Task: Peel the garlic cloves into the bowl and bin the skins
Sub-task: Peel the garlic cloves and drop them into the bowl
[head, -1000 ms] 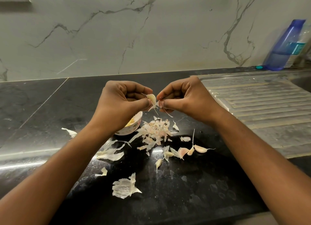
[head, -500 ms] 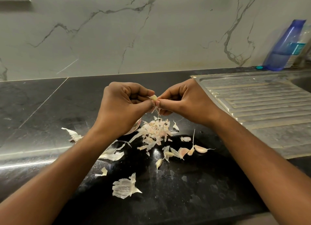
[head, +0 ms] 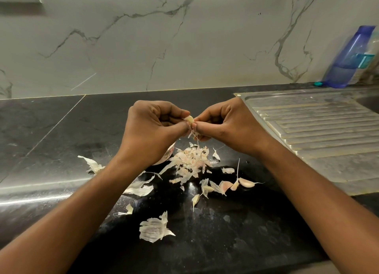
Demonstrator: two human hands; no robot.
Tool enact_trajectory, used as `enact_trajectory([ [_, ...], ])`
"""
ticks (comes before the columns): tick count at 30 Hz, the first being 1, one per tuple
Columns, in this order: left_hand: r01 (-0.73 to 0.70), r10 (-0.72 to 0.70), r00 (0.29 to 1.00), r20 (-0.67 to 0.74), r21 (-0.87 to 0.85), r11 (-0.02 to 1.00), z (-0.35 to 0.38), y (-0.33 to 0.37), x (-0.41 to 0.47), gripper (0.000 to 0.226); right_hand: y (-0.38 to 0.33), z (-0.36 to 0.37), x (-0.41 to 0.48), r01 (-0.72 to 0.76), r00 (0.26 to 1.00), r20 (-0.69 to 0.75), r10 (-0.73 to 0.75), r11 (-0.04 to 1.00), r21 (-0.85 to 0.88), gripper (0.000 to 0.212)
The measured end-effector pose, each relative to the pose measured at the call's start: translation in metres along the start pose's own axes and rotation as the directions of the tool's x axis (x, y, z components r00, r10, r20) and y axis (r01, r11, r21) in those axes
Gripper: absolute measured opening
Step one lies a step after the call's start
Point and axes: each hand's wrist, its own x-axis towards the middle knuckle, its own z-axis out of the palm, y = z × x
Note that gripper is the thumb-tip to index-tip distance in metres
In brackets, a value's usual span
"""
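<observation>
My left hand pinches a small pale garlic clove above the black counter. My right hand meets it fingertip to fingertip and pinches a strip of skin that hangs down from the clove. A small white bowl sits under my left hand, mostly hidden by it. A heap of peeled skins lies just right of the bowl. Several unpeeled cloves lie on the counter in front of the heap.
Loose skin flakes are scattered over the black counter, with a large papery piece near the front. A steel sink drainboard fills the right side. A blue bottle leans against the marble wall at the far right.
The two hands have closed together on the clove and sunk slightly. The left hand now covers most of the bowl, whose yellowish contents showed a second ago.
</observation>
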Motion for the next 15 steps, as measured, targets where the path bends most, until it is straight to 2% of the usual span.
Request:
enact_trajectory([
  [8, 0.048, -0.048, 0.999, 0.004, -0.068, 0.997, 0.0004, 0.0005, -0.0003, 0.018, 0.0005, -0.0003, 0.0008, 0.019, 1.000, -0.023, -0.020, 1.000, -0.023, 0.010],
  [15, 0.164, -0.152, 0.986, 0.068, -0.259, 0.952, -0.0032, 0.0026, 0.0016, 0.023, -0.0004, -0.0009, 0.0015, 0.012, 0.998, -0.062, -0.011, 1.000, 0.008, 0.010],
])
